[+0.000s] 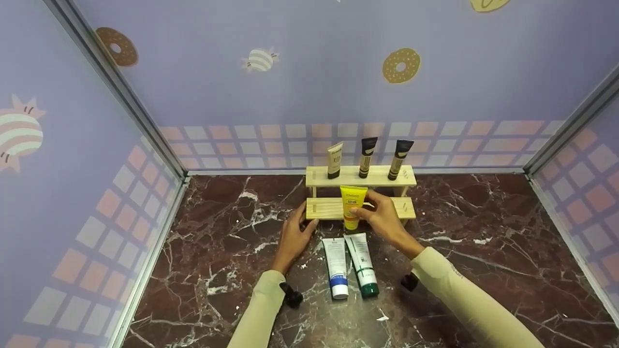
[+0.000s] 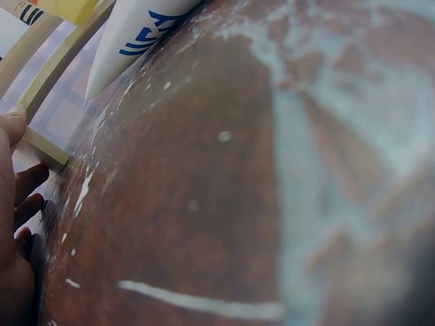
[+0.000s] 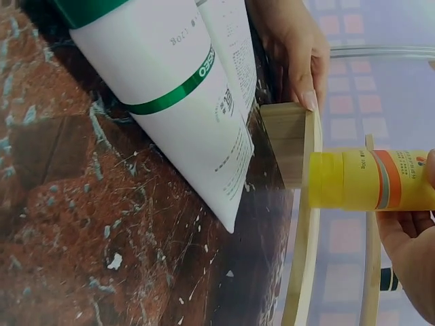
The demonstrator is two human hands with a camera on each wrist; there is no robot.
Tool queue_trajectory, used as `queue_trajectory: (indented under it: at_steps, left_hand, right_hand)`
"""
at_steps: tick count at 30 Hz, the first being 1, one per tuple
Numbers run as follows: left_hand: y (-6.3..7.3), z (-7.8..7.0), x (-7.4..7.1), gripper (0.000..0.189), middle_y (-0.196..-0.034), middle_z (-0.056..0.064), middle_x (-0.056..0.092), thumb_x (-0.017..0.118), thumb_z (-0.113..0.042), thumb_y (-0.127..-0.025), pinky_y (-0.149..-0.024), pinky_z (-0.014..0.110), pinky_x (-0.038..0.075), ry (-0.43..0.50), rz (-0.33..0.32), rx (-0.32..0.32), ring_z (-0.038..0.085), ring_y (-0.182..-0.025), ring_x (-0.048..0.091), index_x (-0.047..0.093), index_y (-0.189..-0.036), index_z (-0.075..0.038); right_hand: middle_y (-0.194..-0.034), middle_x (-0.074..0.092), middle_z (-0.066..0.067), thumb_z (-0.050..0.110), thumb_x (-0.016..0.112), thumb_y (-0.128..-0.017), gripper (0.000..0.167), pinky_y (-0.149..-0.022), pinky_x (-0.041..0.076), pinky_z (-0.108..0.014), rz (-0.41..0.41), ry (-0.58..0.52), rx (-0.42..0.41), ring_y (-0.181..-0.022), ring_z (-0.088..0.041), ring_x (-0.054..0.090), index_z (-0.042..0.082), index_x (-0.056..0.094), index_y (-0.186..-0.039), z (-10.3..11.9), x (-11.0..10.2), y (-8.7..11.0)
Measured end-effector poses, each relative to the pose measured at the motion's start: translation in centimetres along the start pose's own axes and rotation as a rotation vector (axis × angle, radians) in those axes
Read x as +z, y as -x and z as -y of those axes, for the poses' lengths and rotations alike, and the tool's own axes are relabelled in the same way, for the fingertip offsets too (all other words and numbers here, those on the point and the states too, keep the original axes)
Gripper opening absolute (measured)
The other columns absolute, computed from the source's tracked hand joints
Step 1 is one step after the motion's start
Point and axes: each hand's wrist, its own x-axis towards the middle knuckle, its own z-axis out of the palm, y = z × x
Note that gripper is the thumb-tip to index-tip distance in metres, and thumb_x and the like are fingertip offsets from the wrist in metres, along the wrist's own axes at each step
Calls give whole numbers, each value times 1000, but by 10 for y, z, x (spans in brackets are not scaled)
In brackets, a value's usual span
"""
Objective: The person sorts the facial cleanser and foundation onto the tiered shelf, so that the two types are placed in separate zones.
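My right hand (image 1: 384,217) pinches a yellow squeeze tube (image 1: 354,198) upright, cap down, at the front of the lower step of a wooden two-step rack (image 1: 329,208). In the right wrist view its yellow cap (image 3: 326,180) lies close against the step's edge; whether they touch, I cannot tell. My left hand (image 1: 293,237) holds the left end of that lower step, thumb in front and fingers around the side. Two white tubes lie on the table before the rack, one with a blue band (image 1: 337,266), the other with a green cap (image 1: 362,266).
On the upper step stand a cream tube with a dark cap (image 1: 334,160) and two black-and-gold tubes, one in the middle (image 1: 366,157) and one at right (image 1: 400,159). Patterned panels (image 1: 290,96) enclose the dark marbled table (image 1: 232,261) at the back and sides.
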Motion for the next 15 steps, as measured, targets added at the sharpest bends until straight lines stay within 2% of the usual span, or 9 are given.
queue_trajectory:
  at_steps: [7,10,15]
  left_hand:
    - [0,-1,0,71,-156,24,60,75,-29,-107,-122,58,43,-5,-10,12,40,-145,58,47,-165,1]
    - [0,-1,0,71,-155,23,61,75,-29,-107,-123,58,43,-12,-13,9,40,-146,57,47,-165,0]
    - [-1,0,0,70,-157,23,60,76,-28,-107,-124,56,41,-8,-12,-8,39,-147,56,48,-166,-2]
  right_hand:
    - [-124,75,-27,-9,78,-96,33,-93,65,-37,15,-23,-19,-117,-42,74,-12,72,-129,5,5,-6]
    - [-122,77,-24,-7,81,-95,33,-92,65,-35,9,15,-36,-115,-42,75,-10,74,-128,5,7,-10]
    - [-120,80,-17,1,85,-94,33,-96,62,-31,-2,101,-41,-113,-35,76,-4,78,-126,6,10,-16]
